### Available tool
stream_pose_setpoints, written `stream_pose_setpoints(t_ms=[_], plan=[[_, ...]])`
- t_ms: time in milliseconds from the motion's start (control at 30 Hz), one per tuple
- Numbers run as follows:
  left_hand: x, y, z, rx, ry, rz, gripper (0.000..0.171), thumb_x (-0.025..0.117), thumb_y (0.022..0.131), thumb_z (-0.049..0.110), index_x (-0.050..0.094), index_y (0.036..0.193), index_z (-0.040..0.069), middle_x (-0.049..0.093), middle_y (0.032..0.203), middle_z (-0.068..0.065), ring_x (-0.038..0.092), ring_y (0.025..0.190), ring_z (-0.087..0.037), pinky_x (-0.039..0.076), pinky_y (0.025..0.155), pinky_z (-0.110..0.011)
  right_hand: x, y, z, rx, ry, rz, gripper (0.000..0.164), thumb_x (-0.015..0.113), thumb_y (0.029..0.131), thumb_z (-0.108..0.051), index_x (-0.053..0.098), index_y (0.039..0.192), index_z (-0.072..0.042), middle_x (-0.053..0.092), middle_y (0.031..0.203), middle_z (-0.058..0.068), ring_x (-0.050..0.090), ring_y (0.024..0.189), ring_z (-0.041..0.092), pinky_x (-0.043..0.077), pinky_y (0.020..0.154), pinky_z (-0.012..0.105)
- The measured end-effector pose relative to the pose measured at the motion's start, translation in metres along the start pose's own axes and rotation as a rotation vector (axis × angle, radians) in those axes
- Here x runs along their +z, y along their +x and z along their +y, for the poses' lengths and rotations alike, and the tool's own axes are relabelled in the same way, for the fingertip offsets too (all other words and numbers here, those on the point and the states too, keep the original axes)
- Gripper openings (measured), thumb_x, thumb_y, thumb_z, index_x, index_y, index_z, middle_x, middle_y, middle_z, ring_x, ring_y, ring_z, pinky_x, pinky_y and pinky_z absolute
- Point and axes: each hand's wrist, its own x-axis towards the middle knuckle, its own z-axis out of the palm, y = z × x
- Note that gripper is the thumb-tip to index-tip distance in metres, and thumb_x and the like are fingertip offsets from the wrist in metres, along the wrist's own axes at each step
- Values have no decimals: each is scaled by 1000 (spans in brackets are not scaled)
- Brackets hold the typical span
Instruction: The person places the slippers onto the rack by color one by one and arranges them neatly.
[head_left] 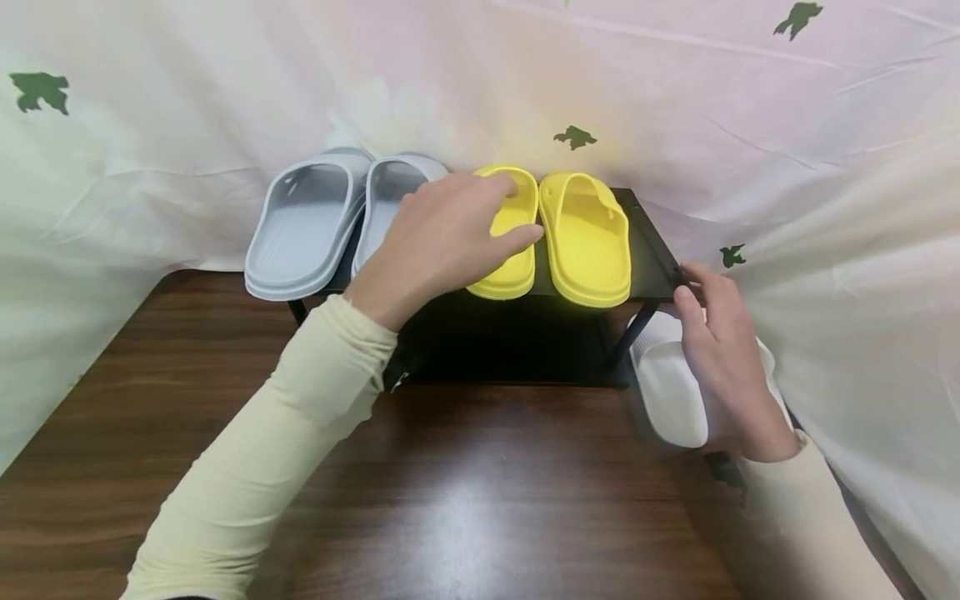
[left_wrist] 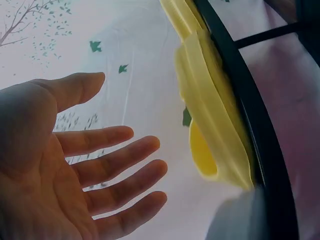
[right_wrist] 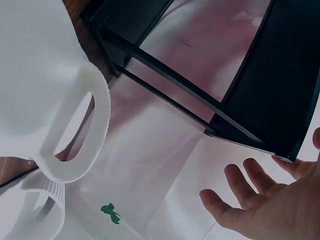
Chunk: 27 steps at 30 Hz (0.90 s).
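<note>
A black two-tier shoe rack (head_left: 647, 237) stands against the cloth backdrop. Over its top shelf my left hand (head_left: 450, 237) hovers with loosely spread fingers, nearest the left yellow clog (head_left: 506, 279) and partly covering it. The left wrist view shows that palm (left_wrist: 55, 175) holding nothing, apart from the yellow clogs. Beside it sits the right yellow clog (head_left: 592, 254). Two grey-blue clogs (head_left: 300, 233) are at the shelf's left end, one partly behind my left hand. My right hand (head_left: 723, 342) pinches the rack's front right corner between thumb and index finger, its other fingers extended.
White slippers (head_left: 671, 396) are on the brown wood-grain surface (head_left: 465, 500) to the right of the rack, partly hidden by my right hand. The rack's lower shelf (head_left: 517, 350) is dark. Cloth with green leaf shapes hangs behind and along both sides.
</note>
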Motion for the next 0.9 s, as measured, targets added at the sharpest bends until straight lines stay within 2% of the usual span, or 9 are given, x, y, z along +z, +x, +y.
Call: stream_pose_setpoints(t_ms=[133, 267, 333, 400, 567, 633, 767, 900], plan=[[0, -18, -12, 20, 3, 59, 38, 57, 100, 47, 63, 110, 11, 56, 84, -4, 53, 77, -24, 43, 65, -38, -2, -2, 1, -28, -23, 4, 47, 40, 108, -25, 45, 152, -6, 47, 142, 24, 51, 121, 45, 34, 97, 60], [0, -35, -24, 48, 1, 117, 41, 63, 99, 44, 66, 117, 8, 67, 99, -8, 58, 92, -29, 48, 81, -43, -6, -5, -1, -29, -44, -9, 48, 41, 108, -27, 44, 152, -9, 47, 143, 23, 50, 122, 41, 33, 95, 58], [1, -43, -31, 61, -3, 149, 44, 65, 98, 43, 67, 123, 6, 69, 115, -10, 59, 108, -32, 45, 95, -46, -7, -6, -2, -30, -59, -18, 49, 42, 108, -28, 44, 153, -10, 46, 144, 23, 47, 125, 42, 32, 96, 60], [2, -51, -39, 72, -15, 194, 43, 67, 97, 40, 68, 122, 5, 68, 119, -12, 57, 114, -35, 42, 102, -49, -8, -8, -3, -24, -79, -28, 50, 42, 108, -30, 44, 153, -10, 45, 145, 23, 44, 129, 43, 31, 99, 62], [3, -68, -59, 84, -45, 297, 44, 70, 96, 35, 68, 124, 1, 65, 127, -18, 52, 124, -40, 36, 108, -54, -11, -9, -3, -16, -128, -42, 52, 41, 107, -32, 43, 154, -9, 44, 145, 25, 41, 131, 46, 30, 101, 65], [1, -73, -66, 77, -43, 307, 46, 70, 96, 35, 66, 127, 0, 63, 131, -20, 49, 128, -41, 35, 109, -54, -12, -10, -3, -24, -137, -40, 51, 41, 107, -31, 43, 154, -9, 44, 146, 25, 41, 132, 47, 30, 101, 66], [-8, -84, -82, 28, -24, 266, 55, 68, 98, 36, 59, 137, -2, 54, 144, -23, 40, 139, -42, 24, 118, -50, -14, -8, -3, -46, -155, -40, 51, 42, 108, -32, 43, 154, -11, 44, 148, 25, 39, 135, 46, 29, 104, 66], [-15, -96, -98, -51, -20, 269, 63, 66, 99, 39, 52, 144, -3, 46, 150, -25, 34, 144, -45, 18, 121, -50, -15, -8, -4, -42, -163, -55, 52, 41, 107, -35, 42, 155, -16, 43, 150, 23, 37, 138, 45, 28, 106, 67]])
